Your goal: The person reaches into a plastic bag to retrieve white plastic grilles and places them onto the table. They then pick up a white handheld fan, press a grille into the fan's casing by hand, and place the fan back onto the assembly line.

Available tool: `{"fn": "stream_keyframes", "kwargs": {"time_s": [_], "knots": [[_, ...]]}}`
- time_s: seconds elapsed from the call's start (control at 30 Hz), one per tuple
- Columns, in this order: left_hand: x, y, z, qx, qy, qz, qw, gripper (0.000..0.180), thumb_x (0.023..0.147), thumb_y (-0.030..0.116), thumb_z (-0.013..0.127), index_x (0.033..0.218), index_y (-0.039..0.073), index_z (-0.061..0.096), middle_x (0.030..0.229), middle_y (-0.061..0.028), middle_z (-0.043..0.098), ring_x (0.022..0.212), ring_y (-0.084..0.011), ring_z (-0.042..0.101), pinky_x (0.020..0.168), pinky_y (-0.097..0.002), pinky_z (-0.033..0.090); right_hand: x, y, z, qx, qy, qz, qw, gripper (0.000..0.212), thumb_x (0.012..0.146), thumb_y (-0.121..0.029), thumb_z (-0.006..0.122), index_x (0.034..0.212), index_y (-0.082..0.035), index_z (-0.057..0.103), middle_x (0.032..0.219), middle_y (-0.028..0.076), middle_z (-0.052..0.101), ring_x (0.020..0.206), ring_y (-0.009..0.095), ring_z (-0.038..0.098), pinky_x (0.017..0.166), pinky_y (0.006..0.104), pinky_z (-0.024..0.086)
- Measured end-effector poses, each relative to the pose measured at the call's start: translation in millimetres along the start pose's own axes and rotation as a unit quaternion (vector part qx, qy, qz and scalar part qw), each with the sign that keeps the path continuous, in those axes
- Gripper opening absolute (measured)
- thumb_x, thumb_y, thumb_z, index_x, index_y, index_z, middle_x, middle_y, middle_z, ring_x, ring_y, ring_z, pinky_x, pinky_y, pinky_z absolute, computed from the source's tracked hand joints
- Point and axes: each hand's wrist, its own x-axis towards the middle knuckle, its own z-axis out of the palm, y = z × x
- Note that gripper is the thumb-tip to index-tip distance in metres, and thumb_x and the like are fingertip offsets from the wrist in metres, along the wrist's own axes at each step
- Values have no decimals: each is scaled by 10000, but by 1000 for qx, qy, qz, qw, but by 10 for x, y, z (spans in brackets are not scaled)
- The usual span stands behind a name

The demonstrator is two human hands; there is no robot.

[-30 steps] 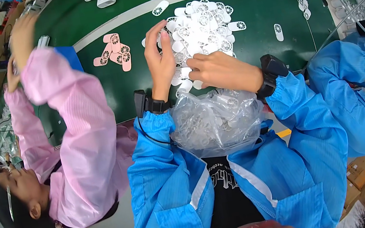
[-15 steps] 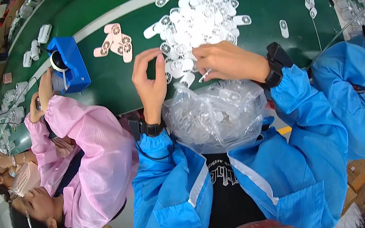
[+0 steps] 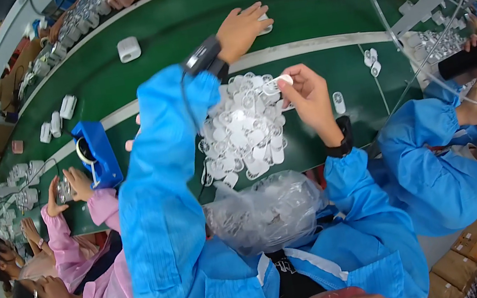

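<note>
The held plate [image 3: 273,86], a thin white piece with a rounded end, is at the upper right edge of the pile [image 3: 242,132], clamped between the thumb and fingers of the right hand [image 3: 307,91]. The pile, taken here as landmark, consists of overlapping smooth, oblong white plates, many pierced by a round, spoked grille. Beyond its upper edge, the left hand [image 3: 244,28] is extended with its fingers over a white housing [image 3: 265,24], largely hidden; whether they grip it cannot be told. Just below the pile, a crinkled, transparent plastic bag [image 3: 262,212] encloses pale contents. To the pile's right, a single grilled plate [image 3: 339,102] lies apart on the smooth green work surface [image 3: 310,136]; farther right is a small cluster of white plates [image 3: 372,63]. Past the pile's far side runs a flat, pale strip [image 3: 322,43]. Well to the pile's left stands a blue, block-shaped fixture [image 3: 104,156], with a co-worker's pale pink, loosely gathered sleeve [image 3: 105,209] near it.
</note>
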Motion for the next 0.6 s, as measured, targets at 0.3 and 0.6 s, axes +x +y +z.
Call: {"fn": "stream_keyframes", "kwargs": {"time_s": [0.3, 0.6], "knots": [[765, -737, 381, 147, -307, 9, 940, 799, 667, 198, 912, 1406, 245, 614, 1435, -101, 635, 1330, -310, 592, 1005, -491, 503, 323, 316, -390, 71, 38, 37, 996, 185, 1043, -89, 667, 1176, 40, 661, 1040, 120, 771, 755, 125, 699, 661, 252, 567], [-18, -351, -170, -269, -125, -146, 944, 669, 777, 267, 898, 1366, 113, 621, 1138, -181, 738, 1066, -316, 720, 912, -405, 551, 710, -37, -133, -25, 120, -101, 987, 199, 1000, -40, 705, 1173, 56, 726, 1097, 132, 778, 933, 173, 743, 771, 290, 600]]}}
